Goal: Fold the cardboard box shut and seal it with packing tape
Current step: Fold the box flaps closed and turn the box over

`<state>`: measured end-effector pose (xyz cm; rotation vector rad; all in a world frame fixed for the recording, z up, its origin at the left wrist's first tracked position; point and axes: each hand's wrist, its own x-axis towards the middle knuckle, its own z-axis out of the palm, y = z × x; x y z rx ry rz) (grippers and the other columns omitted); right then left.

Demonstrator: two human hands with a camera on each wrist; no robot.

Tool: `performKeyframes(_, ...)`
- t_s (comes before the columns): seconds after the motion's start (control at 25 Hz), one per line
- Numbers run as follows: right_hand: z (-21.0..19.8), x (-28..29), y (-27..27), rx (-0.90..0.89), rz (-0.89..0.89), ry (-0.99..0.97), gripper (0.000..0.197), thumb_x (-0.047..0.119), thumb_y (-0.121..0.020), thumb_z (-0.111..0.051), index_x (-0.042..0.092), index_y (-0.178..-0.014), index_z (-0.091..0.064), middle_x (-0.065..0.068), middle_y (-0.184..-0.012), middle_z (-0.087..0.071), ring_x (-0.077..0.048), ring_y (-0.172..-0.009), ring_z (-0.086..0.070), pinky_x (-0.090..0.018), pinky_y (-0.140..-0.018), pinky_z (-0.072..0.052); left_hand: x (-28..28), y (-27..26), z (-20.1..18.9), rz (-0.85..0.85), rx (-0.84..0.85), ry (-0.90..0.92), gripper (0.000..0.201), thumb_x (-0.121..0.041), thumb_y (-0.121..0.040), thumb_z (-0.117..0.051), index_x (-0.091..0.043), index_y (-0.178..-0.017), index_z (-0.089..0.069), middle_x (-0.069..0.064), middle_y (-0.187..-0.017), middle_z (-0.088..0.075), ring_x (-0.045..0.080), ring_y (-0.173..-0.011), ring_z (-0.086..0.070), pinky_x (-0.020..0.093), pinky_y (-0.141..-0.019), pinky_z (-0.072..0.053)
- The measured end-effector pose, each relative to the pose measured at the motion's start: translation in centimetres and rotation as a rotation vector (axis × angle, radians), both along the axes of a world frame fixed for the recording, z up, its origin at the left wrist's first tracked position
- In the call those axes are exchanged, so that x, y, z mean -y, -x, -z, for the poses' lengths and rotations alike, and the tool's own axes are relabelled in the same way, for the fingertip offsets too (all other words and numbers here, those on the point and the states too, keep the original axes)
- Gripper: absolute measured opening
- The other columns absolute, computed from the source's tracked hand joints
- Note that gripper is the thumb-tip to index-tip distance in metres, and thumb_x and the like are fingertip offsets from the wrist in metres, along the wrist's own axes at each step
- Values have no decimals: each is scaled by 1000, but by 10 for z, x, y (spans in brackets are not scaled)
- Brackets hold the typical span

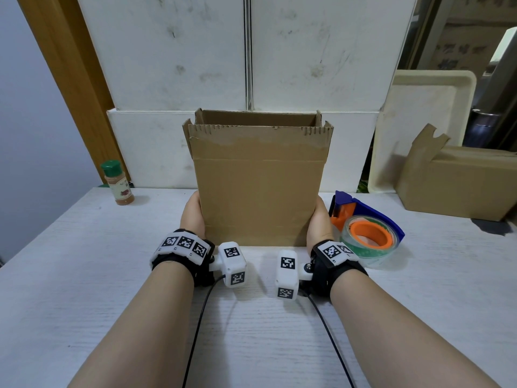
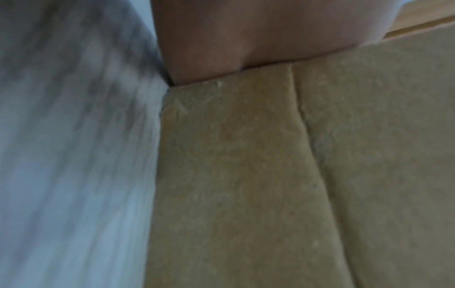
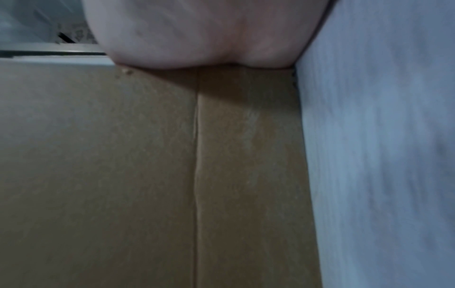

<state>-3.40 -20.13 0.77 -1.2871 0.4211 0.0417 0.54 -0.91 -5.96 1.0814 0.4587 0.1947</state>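
Squarely upright on the table (image 1: 84,275), midway along its width and toward the far edge: cardboard box (image 1: 260,191), all four top flaps raised, mouth open.

Low against its left wall, left hand (image 1: 193,217), palm side pressed to the cardboard, heel down near the tabletop. Mirrored on the right wall, right hand (image 1: 319,222), likewise low and pressed flat. Fingers of both hidden behind the box walls in the head view; cannot tell whether curled round the far corners or lying straight.

From the left wrist, blurred: heel of left hand (image 2: 246,39) touching box (image 2: 270,175) where the wall meets table (image 2: 61,175). From the right wrist, much the same: right hand (image 3: 197,33) against box (image 3: 123,175), table (image 3: 381,155) alongside.

Just beside the right hand, toward the right edge of the table: blue tape dispenser (image 1: 366,211) lying on its side, with a clear tape roll (image 1: 349,233) on an orange core.

Near the far left corner, apart from the box: spice bottle (image 1: 119,183) with a green cap, upright. At the far right corner: second cardboard box (image 1: 458,186), one flap sticking up. Behind that, leaning: cream tray (image 1: 419,130). Beyond the table's far edge: scuffed white panels (image 1: 181,51).
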Motion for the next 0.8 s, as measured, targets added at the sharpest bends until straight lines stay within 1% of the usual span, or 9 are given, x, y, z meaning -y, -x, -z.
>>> performKeyframes(0.04,-2,0,1,7,7,-9,39,27,-99,-46,23,-60,-41,11,-62,-44,0,-58,-39,-21,-65,-34,0,0,0,3,-2,10,35,-24,-85,-46,-23,-51,-39,-7,-46,-40,16,-42,-37,22,-49,-34)
performKeyframes(0.16,-5,-1,5,2,8,-5,40,26,-99,-46,22,-59,-39,10,-62,-43,-1,-58,-38,-22,-60,-32,-1,-2,2,5,11,7,34,-24,-84,-46,-23,-51,-38,-6,-48,-38,16,-45,-35,23,-51,-32)
performKeyframes(0.32,-5,0,5,20,0,-41,41,25,-99,-44,22,-59,-37,11,-61,-42,0,-57,-36,-20,-65,-31,-4,-3,3,-16,1,-54,42,-25,-87,-45,-22,-45,-44,-7,-44,-45,15,-40,-42,21,-51,-35)
performKeyframes(0.36,-5,0,4,29,-1,-48,41,25,-99,-43,21,-58,-38,11,-58,-44,0,-57,-36,-21,-63,-33,-4,-3,2,-20,-5,-58,41,-25,-88,-45,-22,-47,-45,-7,-45,-46,14,-41,-43,21,-51,-35)
performKeyframes(0.52,-1,3,1,25,-7,-13,42,24,-100,-42,21,-59,-37,11,-39,-48,0,-56,-35,-16,-45,-35,-3,-3,2,-20,-12,-41,37,-25,-89,-45,-22,-51,-44,-7,-44,-46,16,-45,-42,21,-51,-36)
performKeyframes(0.6,1,5,-3,42,-11,-1,41,23,-100,-42,21,-59,-36,12,-24,-45,-1,-57,-35,-5,-39,-36,-5,-5,4,-21,-20,-37,36,-25,-87,-46,-22,-52,-46,-6,-47,-47,17,-47,-43,23,-52,-37)
performKeyframes(0.64,4,6,-6,50,-12,3,41,23,-100,-42,21,-59,-36,11,-24,-46,-1,-57,-35,-2,-39,-35,-5,-5,4,-21,-15,-29,34,-26,-86,-47,-22,-53,-47,-5,-50,-47,18,-50,-43,24,-54,-37)
performKeyframes(0.72,8,6,-8,49,-18,3,40,25,-100,-42,21,-60,-38,9,-36,-50,0,-57,-37,-4,-42,-34,-4,-4,3,-25,2,-29,33,-27,-86,-47,-23,-54,-49,-5,-51,-48,18,-51,-44,24,-54,-38)
performKeyframes(0.8,12,7,-12,48,-16,-43,39,26,-100,-42,23,-61,-42,14,-33,-52,-3,-59,-43,-4,-47,-32,-1,-1,1,-14,28,-7,39,-29,-87,-47,-22,-49,-48,-7,-46,-48,16,-43,-45,20,-51,-40)
